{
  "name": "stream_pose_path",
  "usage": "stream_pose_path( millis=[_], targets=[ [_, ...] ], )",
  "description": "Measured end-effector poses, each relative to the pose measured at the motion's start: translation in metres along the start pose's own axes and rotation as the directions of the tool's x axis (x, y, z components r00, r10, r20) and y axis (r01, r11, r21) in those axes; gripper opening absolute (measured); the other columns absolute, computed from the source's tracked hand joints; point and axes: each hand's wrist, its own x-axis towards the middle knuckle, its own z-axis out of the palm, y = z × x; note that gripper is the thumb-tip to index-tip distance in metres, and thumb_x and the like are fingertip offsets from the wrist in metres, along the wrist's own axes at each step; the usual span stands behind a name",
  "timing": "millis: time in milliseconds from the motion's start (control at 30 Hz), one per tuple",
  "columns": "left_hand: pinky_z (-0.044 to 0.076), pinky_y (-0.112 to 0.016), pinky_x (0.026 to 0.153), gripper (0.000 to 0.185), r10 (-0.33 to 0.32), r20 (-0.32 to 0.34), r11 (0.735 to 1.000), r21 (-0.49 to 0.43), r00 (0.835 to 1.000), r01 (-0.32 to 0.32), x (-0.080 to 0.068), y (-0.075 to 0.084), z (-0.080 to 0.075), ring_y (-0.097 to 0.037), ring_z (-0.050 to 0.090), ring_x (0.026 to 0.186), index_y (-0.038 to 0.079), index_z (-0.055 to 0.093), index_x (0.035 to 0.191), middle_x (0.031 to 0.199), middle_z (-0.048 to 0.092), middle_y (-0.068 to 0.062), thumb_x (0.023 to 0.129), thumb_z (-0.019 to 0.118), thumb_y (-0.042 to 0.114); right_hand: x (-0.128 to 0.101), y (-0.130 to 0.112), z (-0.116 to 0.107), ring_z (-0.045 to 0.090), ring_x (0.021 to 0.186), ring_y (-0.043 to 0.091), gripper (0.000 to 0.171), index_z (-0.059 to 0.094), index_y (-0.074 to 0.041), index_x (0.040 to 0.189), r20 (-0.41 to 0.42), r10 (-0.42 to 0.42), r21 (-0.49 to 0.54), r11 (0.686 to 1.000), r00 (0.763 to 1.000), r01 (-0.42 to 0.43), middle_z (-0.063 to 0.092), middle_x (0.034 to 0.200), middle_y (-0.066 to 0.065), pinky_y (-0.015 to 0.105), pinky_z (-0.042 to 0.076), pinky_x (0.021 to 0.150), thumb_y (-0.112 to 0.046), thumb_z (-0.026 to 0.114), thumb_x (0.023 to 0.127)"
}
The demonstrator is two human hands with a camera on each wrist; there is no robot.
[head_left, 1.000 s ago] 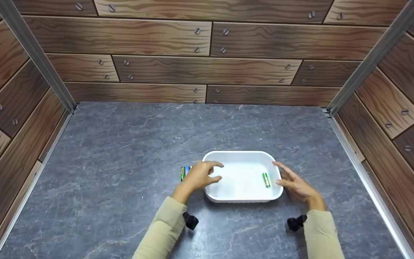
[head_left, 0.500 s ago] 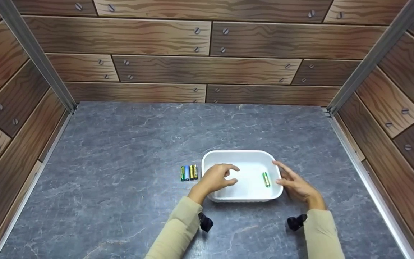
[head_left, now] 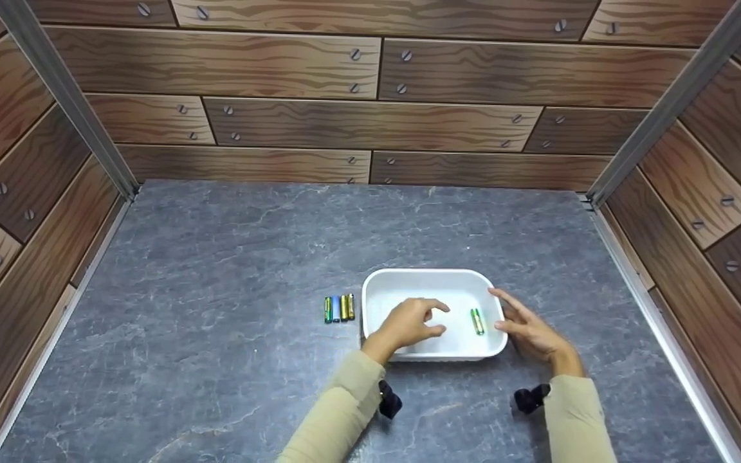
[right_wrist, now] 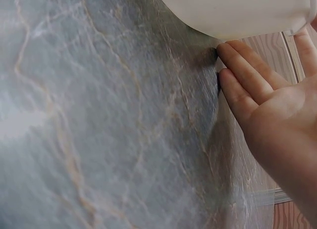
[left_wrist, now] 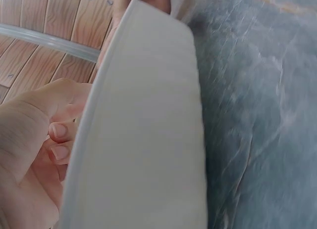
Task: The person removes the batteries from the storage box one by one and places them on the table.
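**Left hand over tray, battery just beyond its fingertips**

Near, lower centre of the head view: the left hand (head_left: 407,325) hovers inside the white tray (head_left: 431,278), fingers loosely curled, grip narrow and holding nothing. The right hand (head_left: 528,329) lies flat and open against the tray's right wall. The green battery (head_left: 476,321) rests on the tray floor, right of the left fingertips and apart from them.

Risk, as judged: a brushing fingertip could roll the battery away; the right hand's push could slide the tray on the bench (head_left: 229,257).

Farther left, a row of batteries (head_left: 338,308) lies just beside the tray.

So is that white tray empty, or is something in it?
Not empty: one green battery lies inside the white tray near its right wall. Three more batteries sit outside on the table.
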Motion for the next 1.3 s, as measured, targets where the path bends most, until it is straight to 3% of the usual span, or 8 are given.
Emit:
stream_pose_path(
  millis=[200, 467, 600, 733, 867, 1067, 1300],
  targets=[
    [0.03, -0.016, 0.058, 0.032, -0.02, -0.009, 1.0, 0.022, 1.0, 0.02, 0.008, 0.006, 0.017, -0.003, 0.037, 0.061, 0.017, 0.068, 0.116, 0.071, 0.054, 0.0, 0.085, 0.071, 0.026, -0.001, 0.0, -0.001, 0.051, 0.122, -0.003, 0.073, 0.017, -0.015, 0.155, -0.003, 0.001, -0.023, 1.0, 1.0, -0.001, 0.013, 0.155, 0.035, 0.021, 0.047, 0.097, -0.003, 0.055, 0.094],
    [0.032, -0.016, 0.059, 0.036, -0.068, -0.002, 0.998, -0.013, 0.998, 0.068, 0.018, 0.016, 0.033, -0.004, 0.04, 0.065, 0.016, 0.067, 0.118, 0.088, 0.068, -0.009, 0.085, 0.073, 0.028, -0.003, 0.001, -0.004, 0.052, 0.122, -0.002, 0.071, 0.021, -0.021, 0.154, -0.003, 0.004, -0.02, 1.0, 1.0, -0.004, 0.03, 0.153, 0.021, 0.022, 0.048, 0.097, -0.005, 0.056, 0.094],
    [0.038, -0.016, 0.062, 0.039, -0.092, -0.013, 0.996, 0.016, 0.996, 0.092, 0.023, 0.02, 0.04, -0.004, 0.05, 0.07, 0.018, 0.067, 0.119, 0.093, 0.071, -0.005, 0.083, 0.074, 0.03, -0.004, 0.002, -0.004, 0.052, 0.122, -0.003, 0.07, 0.023, -0.023, 0.153, -0.003, -0.002, -0.013, 1.0, 1.0, 0.002, 0.038, 0.149, 0.009, 0.022, 0.048, 0.097, -0.005, 0.056, 0.094],
    [0.046, -0.017, 0.066, 0.042, -0.12, -0.036, 0.992, 0.044, 0.992, 0.122, 0.028, 0.021, 0.047, -0.008, 0.063, 0.081, 0.02, 0.066, 0.12, 0.098, 0.073, -0.001, 0.081, 0.076, 0.033, -0.004, 0.002, -0.004, 0.052, 0.123, -0.003, 0.071, 0.021, -0.019, 0.154, 0.007, -0.016, -0.005, 1.0, 1.0, 0.016, 0.037, 0.15, 0.005, 0.022, 0.048, 0.098, -0.004, 0.055, 0.094],
    [0.051, -0.019, 0.071, 0.047, -0.18, -0.054, 0.981, 0.057, 0.982, 0.183, 0.033, 0.023, 0.053, -0.01, 0.067, 0.089, 0.022, 0.065, 0.122, 0.102, 0.073, 0.001, 0.079, 0.078, 0.036, -0.004, 0.002, -0.004, 0.051, 0.123, -0.005, 0.071, 0.021, -0.019, 0.154, 0.012, -0.026, 0.0, 1.0, 1.0, 0.026, 0.038, 0.148, -0.002, 0.021, 0.047, 0.098, -0.005, 0.056, 0.094],
    [0.053, -0.024, 0.08, 0.057, -0.261, -0.079, 0.958, 0.103, 0.962, 0.268, 0.04, 0.033, 0.058, -0.012, 0.068, 0.1, 0.024, 0.063, 0.124, 0.111, 0.072, 0.003, 0.073, 0.081, 0.04, -0.005, 0.003, -0.005, 0.052, 0.122, -0.005, 0.068, 0.026, -0.022, 0.152, 0.053, -0.072, 0.057, 0.996, 0.996, 0.069, 0.05, 0.134, -0.017, 0.019, 0.047, 0.097, -0.001, 0.054, 0.094],
    [0.054, -0.025, 0.081, 0.063, -0.279, -0.087, 0.934, 0.207, 0.956, 0.291, 0.049, 0.041, 0.068, -0.012, 0.068, 0.102, 0.024, 0.06, 0.128, 0.114, 0.072, 0.004, 0.072, 0.082, 0.042, -0.003, 0.003, -0.002, 0.052, 0.123, -0.001, 0.068, 0.026, -0.018, 0.153, 0.071, -0.109, 0.098, 0.99, 0.991, 0.102, 0.052, 0.134, -0.014, 0.019, 0.046, 0.099, 0.002, 0.052, 0.093]
  ],
)
